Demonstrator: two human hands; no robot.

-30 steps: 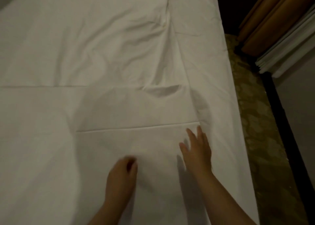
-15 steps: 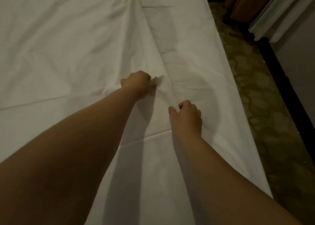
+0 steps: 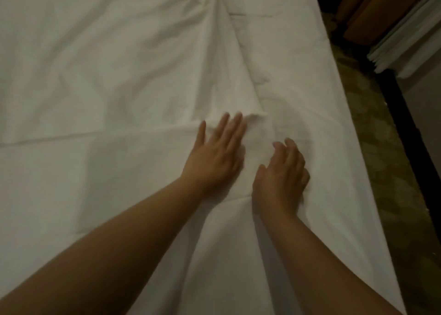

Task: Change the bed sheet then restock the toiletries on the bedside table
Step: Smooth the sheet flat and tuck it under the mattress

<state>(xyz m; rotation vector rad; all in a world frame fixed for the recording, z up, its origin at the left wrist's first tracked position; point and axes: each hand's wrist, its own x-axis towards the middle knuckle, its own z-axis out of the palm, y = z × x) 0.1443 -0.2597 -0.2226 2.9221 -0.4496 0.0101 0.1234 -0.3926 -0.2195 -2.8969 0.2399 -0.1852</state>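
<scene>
Seen from above, a white sheet (image 3: 119,75) covers a bed and fills nearly the whole view, from nine o'clock across to about two o'clock. Two bare forearms reach in from six o'clock, side by side, just right of centre.

At centre, the left hand (image 3: 214,157) lies palm down on the sheet, fingers straight and slightly spread, thumb out toward nine o'clock. It holds nothing; it presses flat, probably to smooth the cloth or pin it in place. Just beside it, toward four o'clock, the right hand (image 3: 281,173) rests on the sheet with fingers loosely bent and close together. Whether its fingertips pinch any cloth cannot be told; it looks more like a light touch.

A long ridge (image 3: 229,52) of bunched cloth runs from twelve o'clock down to just above the hands, ending at the left fingertips. A straight fold line (image 3: 95,135) crosses from nine o'clock to the left hand. Both hands sit where ridge and fold meet, which suggests they are there to flatten that spot.

Patterned carpet (image 3: 381,171) borders the bed from three to five o'clock. Brown curtains (image 3: 372,9) and a pale drape (image 3: 405,42) hang at one to two o'clock.

No bedside table or toiletries are visible, so that step appears not yet begun.
</scene>
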